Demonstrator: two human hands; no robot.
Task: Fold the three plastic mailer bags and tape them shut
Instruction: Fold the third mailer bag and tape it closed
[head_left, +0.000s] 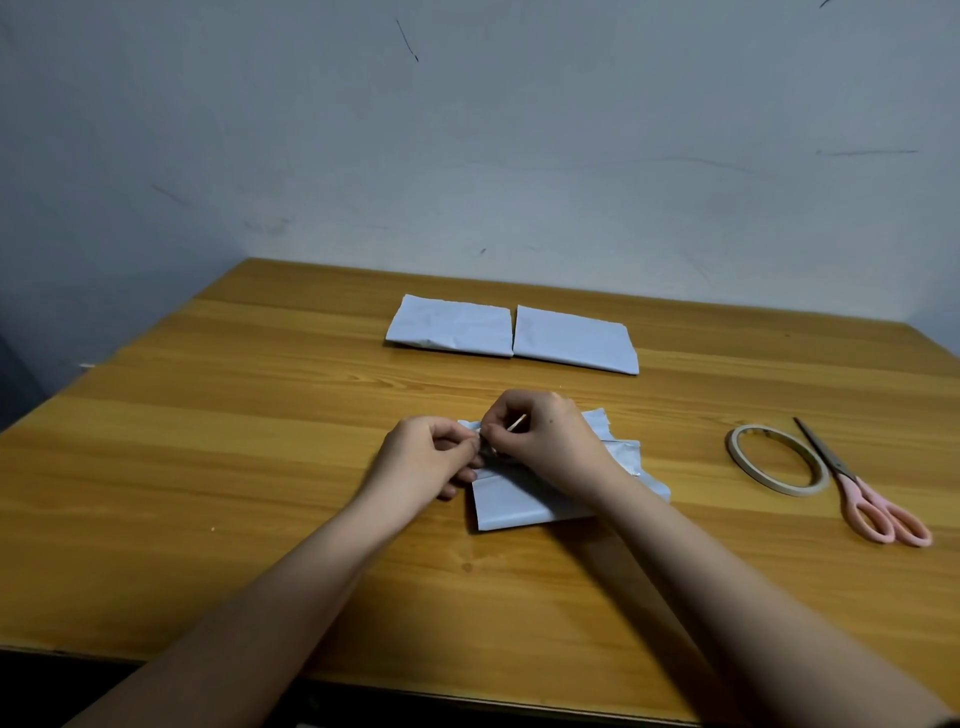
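Two folded white mailer bags lie side by side at the back of the table, one on the left (451, 326) and one on the right (574, 339). A third white mailer bag (519, 501) lies folded in front of me, partly under my hands. My left hand (423, 457) pinches the bag's upper left corner. My right hand (545, 436) pinches a thin strip of tape (517, 422) at that same corner, its wrist resting across the bag. The fingertips hide the exact spot where they meet.
A roll of pale tape (776, 460) lies flat to the right of the bag. Pink-handled scissors (862, 488) lie just beyond it, blades pointing away from me. The wooden table (208, 441) stands against a plain wall.
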